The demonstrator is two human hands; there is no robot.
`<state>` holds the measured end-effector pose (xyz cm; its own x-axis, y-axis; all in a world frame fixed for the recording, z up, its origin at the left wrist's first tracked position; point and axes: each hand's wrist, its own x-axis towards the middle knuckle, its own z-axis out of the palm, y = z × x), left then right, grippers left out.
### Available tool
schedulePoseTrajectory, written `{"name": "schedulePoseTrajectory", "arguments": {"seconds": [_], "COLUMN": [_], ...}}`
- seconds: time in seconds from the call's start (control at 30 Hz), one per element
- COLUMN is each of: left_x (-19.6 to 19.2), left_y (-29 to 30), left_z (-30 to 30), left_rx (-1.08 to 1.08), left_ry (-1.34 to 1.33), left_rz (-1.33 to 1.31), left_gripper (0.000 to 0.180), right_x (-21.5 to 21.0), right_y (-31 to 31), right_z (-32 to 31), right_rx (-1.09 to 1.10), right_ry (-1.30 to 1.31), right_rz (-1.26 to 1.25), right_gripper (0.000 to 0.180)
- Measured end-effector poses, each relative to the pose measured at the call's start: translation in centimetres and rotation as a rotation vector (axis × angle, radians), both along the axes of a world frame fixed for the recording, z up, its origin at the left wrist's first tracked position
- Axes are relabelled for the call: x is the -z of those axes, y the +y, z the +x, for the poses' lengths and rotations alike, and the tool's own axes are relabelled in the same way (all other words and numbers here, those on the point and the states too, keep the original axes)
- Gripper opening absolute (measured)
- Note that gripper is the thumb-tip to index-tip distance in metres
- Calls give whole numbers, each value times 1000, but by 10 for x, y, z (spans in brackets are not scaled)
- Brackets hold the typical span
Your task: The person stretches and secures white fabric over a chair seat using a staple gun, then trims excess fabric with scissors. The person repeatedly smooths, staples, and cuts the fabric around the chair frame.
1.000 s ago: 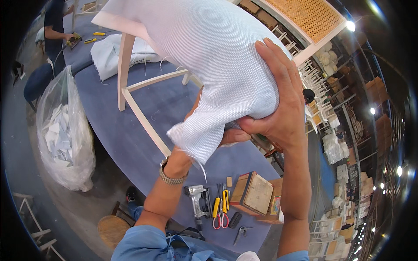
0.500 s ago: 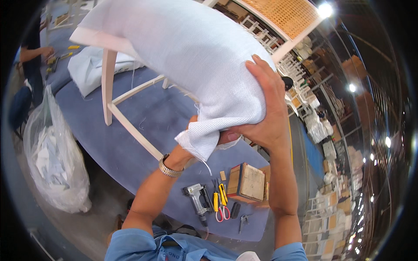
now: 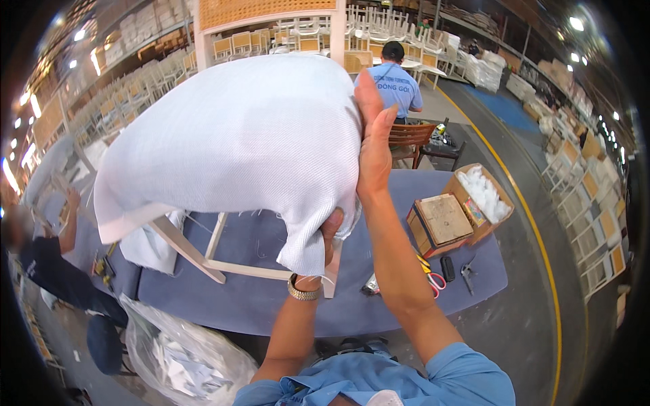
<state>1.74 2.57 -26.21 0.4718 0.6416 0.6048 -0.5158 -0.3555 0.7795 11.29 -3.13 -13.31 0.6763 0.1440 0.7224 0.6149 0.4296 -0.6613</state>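
Observation:
A chair with a pale wooden frame (image 3: 247,270) stands on the blue-grey table. White woven fabric (image 3: 230,128) drapes over its padded seat, with a loose corner flap hanging at the near right. My left hand (image 3: 331,233), partly hidden behind that flap, grips the fabric with the thumb over it; a metal watch is on the wrist. My right hand (image 3: 376,145) lies along the right side of the seat. Its fingers are stretched upward and its palm touches the fabric.
On the table (image 3: 467,304) at right are a wooden block-like box (image 3: 441,220), a carton of white stuffing (image 3: 484,193), scissors (image 3: 435,281) and a small metal tool (image 3: 468,274). A clear bag of scraps (image 3: 186,358) stands below left. Co-workers are ahead (image 3: 393,84) and at left (image 3: 64,271).
The view has tilted up and turned, so the chair now appears more level. My right hand has shifted from cupping the seat corner to lying flat along its side. The left thumb now shows on the fabric.

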Motion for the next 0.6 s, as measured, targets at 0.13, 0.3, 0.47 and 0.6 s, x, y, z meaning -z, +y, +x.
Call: {"name": "schedulePoseTrajectory", "arguments": {"seconds": [0.13, 0.3, 0.47, 0.6], "left_x": [17, 38, 38, 50], "left_y": [5, 13, 13, 37], "left_z": [11, 23, 18, 22], "left_rx": [36, 213, 248, 409], "left_ry": [-83, -119, 21, 45], "left_rz": [-42, -219, -192, -193], "left_gripper": [43, 36, 38, 57], "right_x": [8, 19, 39, 150], "right_y": [-2, -7, -23, -72], "right_z": [5, -18, -34, -34], "right_rx": [35, 186, 198, 218], "right_ry": [-95, -220, -298, -136], "right_rz": [-33, -90, -110, -219], "right_gripper": [80, 68, 56, 58]}}
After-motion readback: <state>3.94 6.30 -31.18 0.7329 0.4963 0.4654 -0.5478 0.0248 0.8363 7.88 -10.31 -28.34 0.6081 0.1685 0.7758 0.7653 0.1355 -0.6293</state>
